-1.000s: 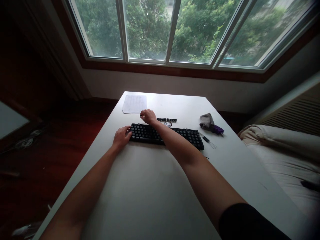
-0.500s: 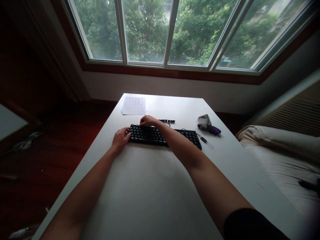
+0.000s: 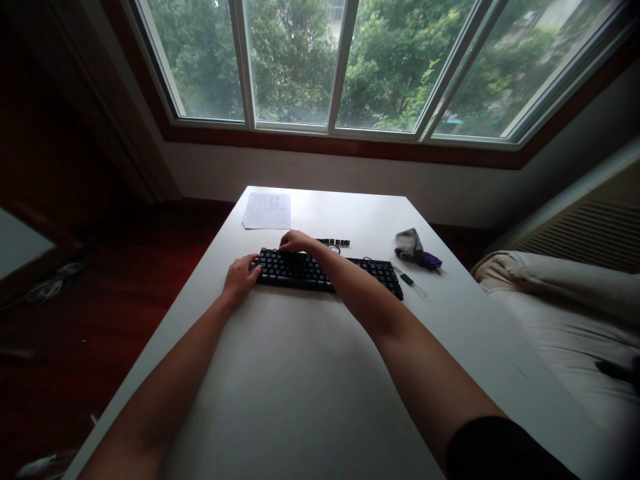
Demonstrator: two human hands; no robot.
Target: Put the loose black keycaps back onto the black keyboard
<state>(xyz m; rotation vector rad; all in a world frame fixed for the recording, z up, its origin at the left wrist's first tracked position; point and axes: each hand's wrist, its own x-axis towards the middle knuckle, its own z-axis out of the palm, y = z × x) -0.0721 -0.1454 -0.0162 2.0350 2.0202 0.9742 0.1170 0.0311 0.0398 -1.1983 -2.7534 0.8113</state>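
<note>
A black keyboard (image 3: 303,272) lies flat across the white table. My left hand (image 3: 241,277) is closed around its left end, thumb along the near side and fingers over the edge. My right hand (image 3: 296,241) reaches across the keyboard, its fingertips pinched together at the back row, left of the middle. Whatever sits between those fingertips is too small and partly hidden. Behind the keyboard, several loose black keycaps (image 3: 341,243) stand in a row, partly covered by my right wrist. My right forearm hides part of the keyboard's middle.
A wire keycap puller with a black handle (image 3: 407,279) lies off the keyboard's right end. Beyond it are a grey cloth (image 3: 409,243) and a purple bundle (image 3: 431,261). A printed sheet (image 3: 268,211) rests at the table's far left. A bed (image 3: 545,320) adjoins on the right.
Both hands keep nearly the same places on the keyboard. Only a very slight shift of my right fingers shows; the other things have not moved.
</note>
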